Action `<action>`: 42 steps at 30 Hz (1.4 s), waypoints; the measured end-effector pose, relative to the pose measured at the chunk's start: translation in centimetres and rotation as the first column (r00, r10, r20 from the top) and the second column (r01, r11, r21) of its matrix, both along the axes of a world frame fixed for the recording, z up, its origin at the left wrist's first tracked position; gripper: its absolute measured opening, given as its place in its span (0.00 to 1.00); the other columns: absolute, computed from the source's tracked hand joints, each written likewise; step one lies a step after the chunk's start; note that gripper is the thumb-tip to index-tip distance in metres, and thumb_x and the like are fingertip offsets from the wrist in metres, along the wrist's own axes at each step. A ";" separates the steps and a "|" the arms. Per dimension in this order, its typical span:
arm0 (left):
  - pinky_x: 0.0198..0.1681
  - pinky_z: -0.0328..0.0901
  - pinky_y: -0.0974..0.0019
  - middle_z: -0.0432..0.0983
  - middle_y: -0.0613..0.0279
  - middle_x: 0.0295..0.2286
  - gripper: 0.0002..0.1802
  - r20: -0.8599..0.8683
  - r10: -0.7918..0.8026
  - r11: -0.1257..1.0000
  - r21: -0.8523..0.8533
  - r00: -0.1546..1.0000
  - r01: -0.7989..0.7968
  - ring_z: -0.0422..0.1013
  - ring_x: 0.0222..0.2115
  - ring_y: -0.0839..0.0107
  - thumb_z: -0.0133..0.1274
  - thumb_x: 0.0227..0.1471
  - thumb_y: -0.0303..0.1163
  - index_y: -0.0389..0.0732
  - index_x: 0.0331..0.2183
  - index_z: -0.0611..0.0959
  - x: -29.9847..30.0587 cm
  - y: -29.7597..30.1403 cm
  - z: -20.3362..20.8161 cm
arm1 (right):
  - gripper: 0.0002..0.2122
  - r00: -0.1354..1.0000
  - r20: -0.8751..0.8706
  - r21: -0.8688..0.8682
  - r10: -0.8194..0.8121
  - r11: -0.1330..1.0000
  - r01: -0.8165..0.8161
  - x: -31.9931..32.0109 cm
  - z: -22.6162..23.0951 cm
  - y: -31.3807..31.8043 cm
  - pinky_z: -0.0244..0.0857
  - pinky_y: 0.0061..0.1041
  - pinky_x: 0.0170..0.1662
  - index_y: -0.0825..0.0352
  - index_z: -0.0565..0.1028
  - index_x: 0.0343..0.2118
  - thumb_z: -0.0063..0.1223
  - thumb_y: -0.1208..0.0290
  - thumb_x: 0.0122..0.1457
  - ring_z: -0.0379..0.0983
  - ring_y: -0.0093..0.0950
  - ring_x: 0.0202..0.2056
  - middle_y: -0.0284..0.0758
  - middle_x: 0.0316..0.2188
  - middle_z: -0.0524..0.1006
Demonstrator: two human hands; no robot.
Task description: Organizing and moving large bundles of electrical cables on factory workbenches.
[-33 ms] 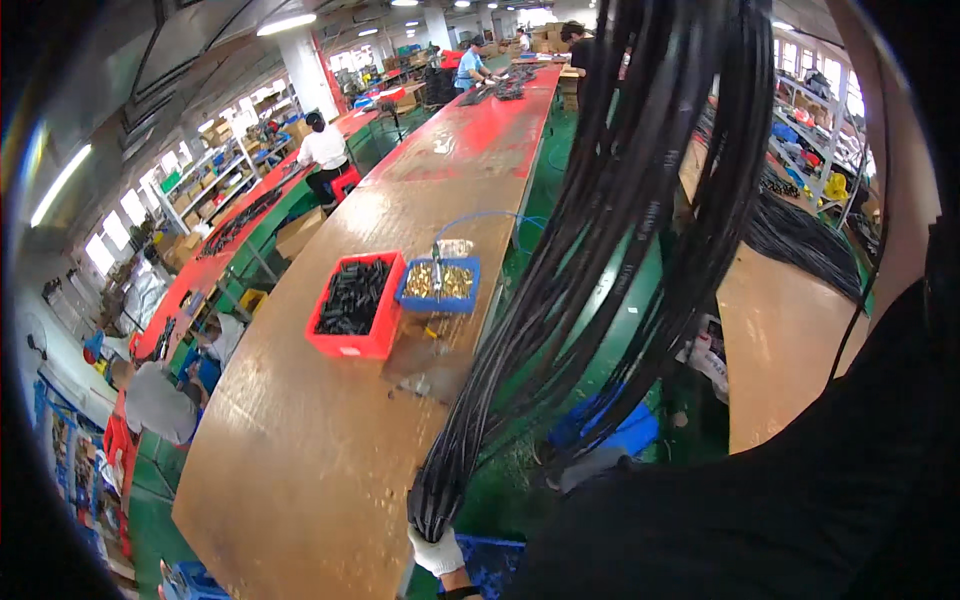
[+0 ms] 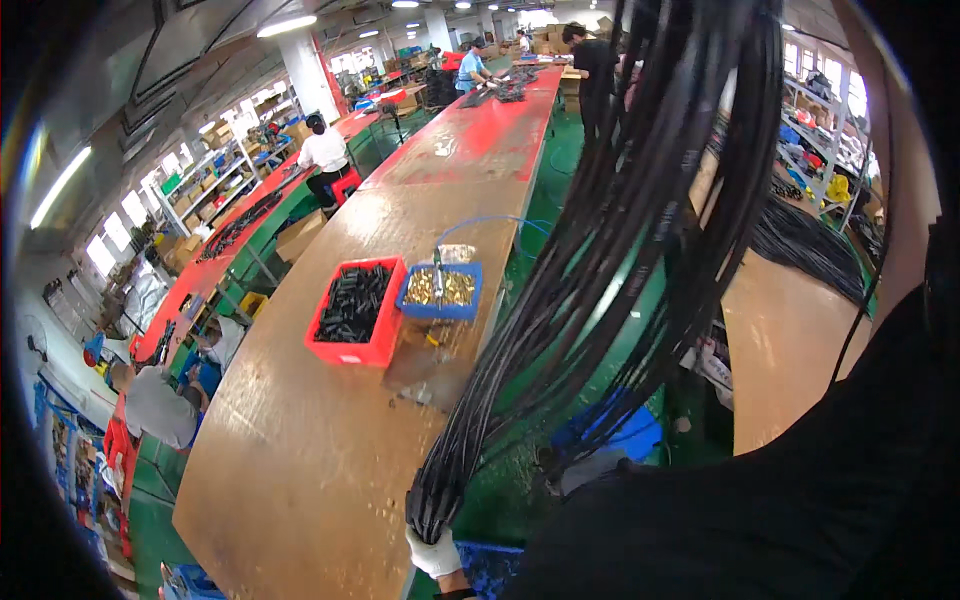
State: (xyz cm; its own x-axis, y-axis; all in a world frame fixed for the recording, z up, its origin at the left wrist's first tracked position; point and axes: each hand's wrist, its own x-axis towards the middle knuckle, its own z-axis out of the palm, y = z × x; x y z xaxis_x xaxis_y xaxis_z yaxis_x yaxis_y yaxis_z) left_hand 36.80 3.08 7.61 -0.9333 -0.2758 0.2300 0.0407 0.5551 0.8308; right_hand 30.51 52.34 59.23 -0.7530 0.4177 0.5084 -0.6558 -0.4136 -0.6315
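Left grip [image 2: 434, 553] at 6 o'clock, clenched round black cable bundle [image 2: 590, 255], probably to prevent splaying; right grip unseen, can't tell. Red bin [image 2: 350, 352] on worktop [image 2: 300, 430], 9 o'clock.

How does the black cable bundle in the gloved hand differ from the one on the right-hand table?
The held bundle slants upward from the gloved left hand, while the table bundle lies along the right-hand table. The held bundle's strands fan apart with gaps; the table bundle's lie packed together. Both are black and many-stranded.

Smooth plastic-looking cables [image 2: 640, 190], glossy wood-look tabletop [image 2: 310, 450]
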 end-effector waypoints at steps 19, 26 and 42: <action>0.45 0.77 0.47 0.86 0.41 0.38 0.38 -0.143 -0.222 0.871 -0.475 0.965 0.129 0.83 0.39 0.41 0.70 0.34 0.32 0.40 0.53 0.85 -48.5 33.0 19.1 | 0.14 0.821 0.016 -0.292 -0.570 0.783 0.549 -19.1 -2.5 51.8 0.75 0.42 0.34 0.67 0.74 0.24 0.50 0.63 0.62 0.76 0.41 0.25 0.43 0.21 0.77; 0.40 0.76 0.47 0.86 0.46 0.34 0.30 -0.152 -0.408 0.759 -0.605 0.900 0.242 0.82 0.35 0.42 0.69 0.36 0.34 0.43 0.46 0.85 -64.0 51.2 20.5 | 0.14 0.676 -0.254 -0.054 -0.692 0.708 0.704 -26.1 16.7 74.1 0.75 0.41 0.34 0.67 0.73 0.25 0.50 0.62 0.63 0.76 0.41 0.25 0.42 0.21 0.77; 0.43 0.77 0.47 0.87 0.49 0.38 0.32 -0.069 -0.158 0.834 -0.544 0.985 0.096 0.83 0.38 0.44 0.68 0.37 0.32 0.47 0.50 0.85 -80.1 95.0 17.4 | 0.13 0.836 -0.437 0.519 -0.331 0.667 0.535 -44.4 29.8 115.6 0.75 0.34 0.42 0.72 0.78 0.35 0.42 0.69 0.69 0.79 0.35 0.34 0.39 0.29 0.80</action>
